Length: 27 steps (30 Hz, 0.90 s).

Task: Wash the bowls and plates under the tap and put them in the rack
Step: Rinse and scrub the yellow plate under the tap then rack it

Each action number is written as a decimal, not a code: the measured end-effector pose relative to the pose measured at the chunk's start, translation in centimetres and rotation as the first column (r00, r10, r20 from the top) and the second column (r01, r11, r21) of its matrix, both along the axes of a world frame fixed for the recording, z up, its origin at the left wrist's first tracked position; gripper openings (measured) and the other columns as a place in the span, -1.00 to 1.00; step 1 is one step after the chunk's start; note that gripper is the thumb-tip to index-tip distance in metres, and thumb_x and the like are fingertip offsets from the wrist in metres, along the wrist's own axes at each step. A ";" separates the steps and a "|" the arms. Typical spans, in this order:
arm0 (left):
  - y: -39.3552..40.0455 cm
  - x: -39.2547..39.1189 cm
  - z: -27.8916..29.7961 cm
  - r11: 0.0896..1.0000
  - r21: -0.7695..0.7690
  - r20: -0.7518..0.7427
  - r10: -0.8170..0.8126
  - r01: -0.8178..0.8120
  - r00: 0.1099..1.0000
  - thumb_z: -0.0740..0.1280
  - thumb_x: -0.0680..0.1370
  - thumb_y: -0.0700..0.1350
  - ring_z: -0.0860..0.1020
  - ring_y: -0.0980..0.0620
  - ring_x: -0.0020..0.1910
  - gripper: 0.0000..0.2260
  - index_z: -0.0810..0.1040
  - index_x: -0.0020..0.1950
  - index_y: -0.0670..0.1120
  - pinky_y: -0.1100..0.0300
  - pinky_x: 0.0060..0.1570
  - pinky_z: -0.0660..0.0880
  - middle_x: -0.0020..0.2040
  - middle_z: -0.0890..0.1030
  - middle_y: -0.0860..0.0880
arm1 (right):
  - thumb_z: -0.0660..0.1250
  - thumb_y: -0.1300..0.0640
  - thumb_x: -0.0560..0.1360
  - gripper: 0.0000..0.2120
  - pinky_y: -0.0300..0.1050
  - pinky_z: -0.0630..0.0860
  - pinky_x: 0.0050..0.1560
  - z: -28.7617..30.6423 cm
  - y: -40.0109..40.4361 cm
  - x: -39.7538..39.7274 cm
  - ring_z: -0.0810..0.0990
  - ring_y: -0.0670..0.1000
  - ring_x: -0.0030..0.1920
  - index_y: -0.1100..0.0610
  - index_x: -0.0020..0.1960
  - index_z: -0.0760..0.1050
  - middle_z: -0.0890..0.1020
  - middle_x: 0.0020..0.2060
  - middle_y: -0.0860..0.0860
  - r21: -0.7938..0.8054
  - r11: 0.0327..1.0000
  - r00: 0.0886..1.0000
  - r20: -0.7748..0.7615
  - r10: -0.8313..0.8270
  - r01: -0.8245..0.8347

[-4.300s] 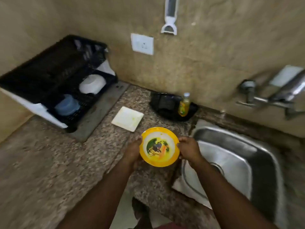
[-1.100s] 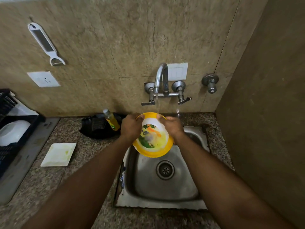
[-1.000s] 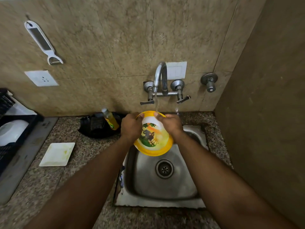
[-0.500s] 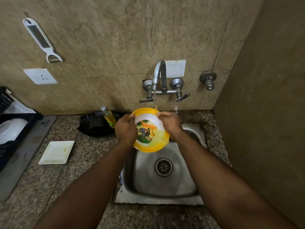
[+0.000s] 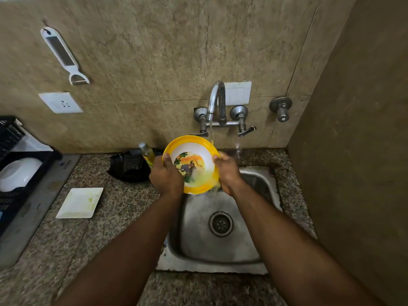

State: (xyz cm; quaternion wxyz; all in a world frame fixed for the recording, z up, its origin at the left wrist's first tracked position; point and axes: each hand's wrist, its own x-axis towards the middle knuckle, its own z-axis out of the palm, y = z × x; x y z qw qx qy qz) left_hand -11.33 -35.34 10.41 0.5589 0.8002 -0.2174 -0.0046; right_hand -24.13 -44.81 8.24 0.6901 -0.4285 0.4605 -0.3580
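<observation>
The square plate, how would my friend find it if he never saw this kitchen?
Start at the sink and look left along the speckled counter. The square plate lies flat there, between the sink and the black rack. It is the only white square dish, with yellowish smears.

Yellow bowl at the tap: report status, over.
Left hand and right hand both grip the yellow bowl by its rim. Bowl tilted under running tap, over sink. Square white plate unwashed on counter. Nothing in the way.

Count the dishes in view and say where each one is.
3. The yellow bowl is held under the tap over the sink; the square white plate lies on the counter; a white bowl sits in the rack, which is partly cropped.
</observation>
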 end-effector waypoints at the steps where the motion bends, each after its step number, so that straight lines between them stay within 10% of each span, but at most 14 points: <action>1: 0.1 0.0 0.1 1.000 0.001 0.011 0.010 -0.010 1.000 0.12 0.66 0.16 0.59 -0.23 -0.15 -0.56 0.57 -0.06 -0.17 -0.01 -0.18 0.52 -0.14 0.64 -0.19 | 0.19 0.27 0.69 -0.76 0.29 0.57 0.24 -0.3 0.3 -0.1 0.65 0.19 0.09 0.19 0.27 0.58 0.67 0.18 0.22 0.040 0.999 0.996 0.091 0.015 -0.019; 8: 0.2 0.5 0.2 0.964 0.123 -0.251 -0.199 0.235 0.947 0.31 0.61 0.20 0.46 -0.07 -0.21 -0.57 0.39 -0.31 -0.05 0.06 -0.13 0.39 -0.32 0.44 0.00 | 0.31 -0.09 0.64 -0.69 -0.06 0.58 0.07 -0.7 -0.1 -1.1 0.63 -0.01 -0.02 0.12 0.17 0.65 0.71 -0.02 0.02 -0.102 0.991 0.990 -0.105 -0.097 0.087; 14: -2.3 3.5 2.2 0.725 0.337 -0.237 -0.553 0.601 0.799 0.36 0.55 0.34 0.56 -0.02 -0.27 -0.50 0.55 -0.28 -0.08 0.07 -0.18 0.47 -0.33 0.56 -0.01 | 0.32 -0.03 0.64 -0.65 -0.04 0.55 0.14 0.1 -2.5 -2.2 0.62 0.01 0.05 0.21 0.24 0.63 0.70 0.10 0.10 -0.341 0.835 0.857 -0.444 0.262 -0.432; 18: -3.5 3.3 3.4 0.535 0.434 -0.167 -0.743 0.725 0.649 0.31 0.67 0.11 0.51 0.08 -0.30 -0.67 0.59 -0.22 -0.02 0.17 -0.27 0.37 -0.36 0.52 0.12 | 0.25 0.21 0.67 -0.78 0.12 0.60 0.09 -0.2 -2.4 -2.5 0.65 0.13 -0.01 0.19 0.25 0.59 0.69 0.06 0.17 -0.186 0.898 0.913 -0.175 0.369 -0.398; 22: -3.5 3.1 1.7 0.688 0.335 -0.063 -0.665 0.644 0.744 0.26 0.64 0.16 0.55 -0.08 -0.25 -0.67 0.59 -0.20 0.00 0.08 -0.19 0.43 -0.36 0.55 0.05 | 0.31 0.30 0.60 -0.83 0.09 0.62 0.01 -1.4 -1.7 -3.0 0.67 0.13 -0.12 0.18 0.14 0.61 0.69 -0.01 0.18 0.026 0.993 0.989 0.088 0.117 -0.119; 27: -2.6 1.5 -0.5 0.799 0.246 0.019 -0.570 0.549 0.821 0.24 0.69 0.09 0.63 -0.07 -0.07 -0.63 0.70 0.05 -0.15 0.15 -0.10 0.42 -0.08 0.72 -0.14 | 0.47 -0.13 0.46 -0.65 -0.04 0.58 -0.05 -2.6 -1.4 -2.0 0.63 0.03 -0.14 0.18 -0.06 0.67 0.70 -0.19 0.04 -0.045 0.992 0.946 -0.301 -0.123 0.115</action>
